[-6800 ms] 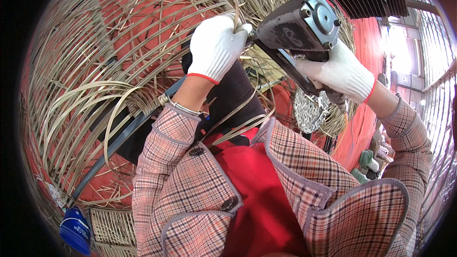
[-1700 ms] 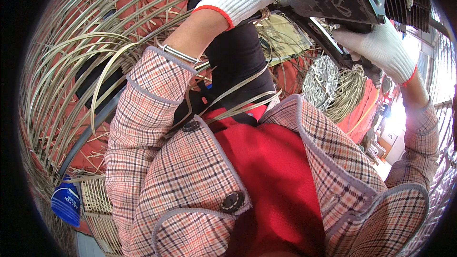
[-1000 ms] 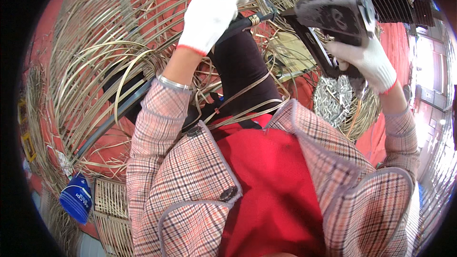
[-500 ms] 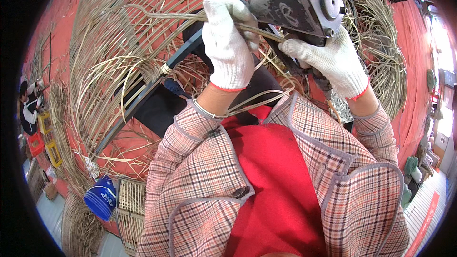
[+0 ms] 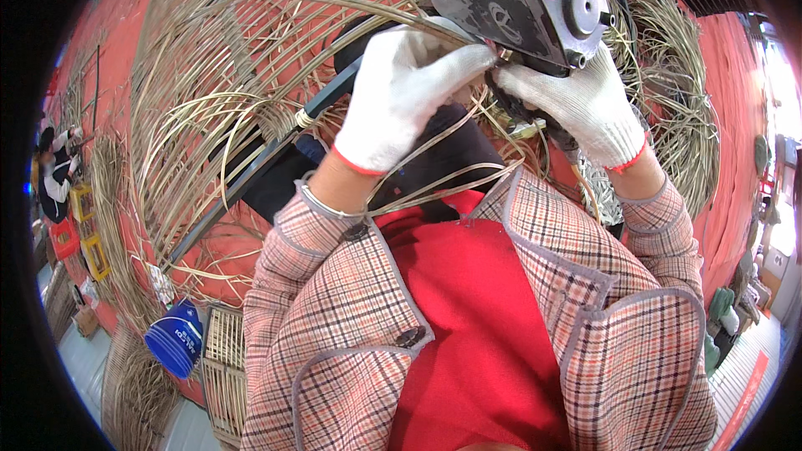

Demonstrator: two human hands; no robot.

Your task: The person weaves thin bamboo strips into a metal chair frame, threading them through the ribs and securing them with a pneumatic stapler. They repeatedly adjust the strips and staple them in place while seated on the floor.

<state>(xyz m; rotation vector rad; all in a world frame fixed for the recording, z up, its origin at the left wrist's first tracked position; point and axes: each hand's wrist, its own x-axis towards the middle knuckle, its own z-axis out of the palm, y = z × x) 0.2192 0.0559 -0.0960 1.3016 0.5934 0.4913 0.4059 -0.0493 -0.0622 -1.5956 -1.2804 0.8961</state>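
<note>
My right hand (image 5: pixel 576 104), in a white knit glove with a red cuff edge, is closed around the grip of a worn black-and-grey nail gun (image 5: pixel 501 8). Its head fills the upper middle of the view. My left hand (image 5: pixel 393 100), gloved alike, pinches a bundle of long pale wicker strands (image 5: pixel 334 2) close under the gun. The left thumb reaches almost to the right fingers. Beyond my left hand spreads a fan-like wicker weave (image 5: pixel 192 75), with a dark metal bar (image 5: pixel 332 92) beside it. The gun's nose and the strand ends are partly hidden.
A heap of loose strands (image 5: pixel 677 108) lies at the right on the red ground cover (image 5: pixel 718 159). A blue bucket (image 5: pixel 177 341) and a slatted wicker piece (image 5: pixel 224 367) stand lower left. Another person (image 5: pixel 57 175) works at the far left near yellow crates (image 5: pixel 93 255).
My left hand has turned and slid along, its thumb now pointing right beside the gun's nose. The strands have shifted up under the gun. My right hand keeps its grip.
</note>
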